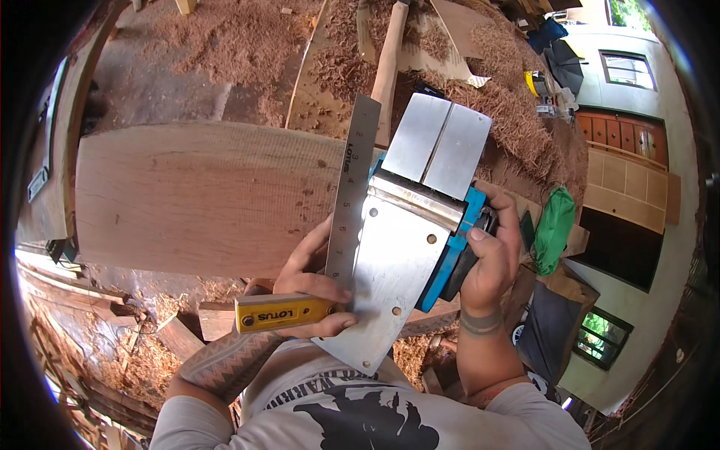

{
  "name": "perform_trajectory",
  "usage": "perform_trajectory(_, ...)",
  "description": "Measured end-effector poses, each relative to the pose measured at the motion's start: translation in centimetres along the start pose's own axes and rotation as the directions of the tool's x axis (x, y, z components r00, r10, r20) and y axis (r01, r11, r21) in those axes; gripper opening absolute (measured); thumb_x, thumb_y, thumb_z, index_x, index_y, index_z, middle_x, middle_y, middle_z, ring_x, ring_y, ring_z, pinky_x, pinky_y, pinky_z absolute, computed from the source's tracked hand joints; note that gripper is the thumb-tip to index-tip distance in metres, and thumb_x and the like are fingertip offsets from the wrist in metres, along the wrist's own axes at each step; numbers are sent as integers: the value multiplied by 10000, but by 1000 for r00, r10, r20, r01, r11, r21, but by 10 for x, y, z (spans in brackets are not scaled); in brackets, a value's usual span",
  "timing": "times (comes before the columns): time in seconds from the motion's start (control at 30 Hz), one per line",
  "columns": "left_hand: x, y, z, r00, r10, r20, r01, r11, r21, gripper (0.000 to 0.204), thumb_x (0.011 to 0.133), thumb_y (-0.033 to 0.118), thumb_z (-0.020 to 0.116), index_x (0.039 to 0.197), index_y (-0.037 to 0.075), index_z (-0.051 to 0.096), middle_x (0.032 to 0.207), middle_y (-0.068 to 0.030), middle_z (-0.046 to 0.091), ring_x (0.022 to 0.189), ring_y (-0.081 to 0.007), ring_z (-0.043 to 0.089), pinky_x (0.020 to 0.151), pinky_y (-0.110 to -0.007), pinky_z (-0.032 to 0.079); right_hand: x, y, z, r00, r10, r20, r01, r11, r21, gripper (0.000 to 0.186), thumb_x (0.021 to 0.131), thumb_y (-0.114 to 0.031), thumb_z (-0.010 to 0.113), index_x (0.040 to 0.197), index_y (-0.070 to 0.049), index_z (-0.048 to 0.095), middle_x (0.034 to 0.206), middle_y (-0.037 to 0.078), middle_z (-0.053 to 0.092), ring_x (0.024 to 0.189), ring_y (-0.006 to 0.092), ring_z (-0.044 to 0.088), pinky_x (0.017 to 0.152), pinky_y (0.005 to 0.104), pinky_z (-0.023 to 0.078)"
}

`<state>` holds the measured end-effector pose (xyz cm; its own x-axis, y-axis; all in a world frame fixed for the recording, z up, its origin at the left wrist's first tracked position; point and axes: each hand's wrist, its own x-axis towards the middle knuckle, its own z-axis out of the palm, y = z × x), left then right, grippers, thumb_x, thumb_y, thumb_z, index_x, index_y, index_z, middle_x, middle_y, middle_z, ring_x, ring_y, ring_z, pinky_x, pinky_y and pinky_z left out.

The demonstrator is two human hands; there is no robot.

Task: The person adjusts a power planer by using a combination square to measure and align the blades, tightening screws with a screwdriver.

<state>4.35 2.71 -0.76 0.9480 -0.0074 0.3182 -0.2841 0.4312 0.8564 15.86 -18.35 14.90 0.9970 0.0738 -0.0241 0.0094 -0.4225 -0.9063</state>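
Observation:
My left hand grips a try square, its fingers about the inner corner. The steel blade points away from me, and the yellow-faced stock lies to the left. In my right hand is a blue electric hand planer, turned over so its metal sole faces up. The cutter drum shows between the grooved front shoe and the long rear shoe. The square's blade lies along the planer's left edge; whether it touches the sole I cannot tell.
Beyond my left hand lies a broad wooden slab. Reddish shavings cover much of the ground, with a wooden handle among them. To the right are a green bag, a dark cloth-covered object and a building wall.

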Motion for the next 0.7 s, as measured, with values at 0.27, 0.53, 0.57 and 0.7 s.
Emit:
perform_trajectory(0.27, 0, -1, 2, 999, -18, -26, 19, 1000, 20, 346, 801, 446, 959, 997, 266, 738, 1704, -303, 284, 1560, -517, 355, 1203, -628, 392, 3, 3, 3, 999, 43, -27, -40, 996, 81, 418, 1013, -179, 491, 1331, 63, 613, 1187, 134, 712, 1072, 168, 662, 1023, 306, 493)
perform_trajectory(0.53, -1, 3, 3, 997, -74, -35, 75, 997, 12, 352, 792, 441, 969, 981, 257, 737, 1703, -294, 291, 1557, -497, 375, 1218, -617, 381, 3, 2, 3, 999, 12, -44, -12, 1000, -3, 364, 1080, -174, 485, 1323, 53, 632, 1221, 115, 704, 1086, 150, 649, 1032, 296, 477)
perform_trajectory(0.57, -1, 3, 3, 997, -74, -36, 75, 997, 12, 352, 792, 441, 969, 981, 257, 737, 1703, -294, 291, 1557, -497, 375, 1218, -617, 381, 3, 2, 3, 999, 12, -44, -12, 1000, -3, 364, 1080, -174, 485, 1323, 53, 632, 1221, 115, 704, 1086, 150, 649, 1032, 296, 477)
perform_trajectory(0.7, 0, 1, 3, 998, -47, -34, 47, 999, 6, 361, 789, 435, 973, 980, 242, 736, 1704, -288, 292, 1558, -495, 373, 1220, -618, 384, 4, 2, 4, 998, 37, -49, -35, 999, 29, 396, 1047, -187, 492, 1330, 57, 623, 1217, 123, 702, 1088, 161, 650, 1040, 294, 470)
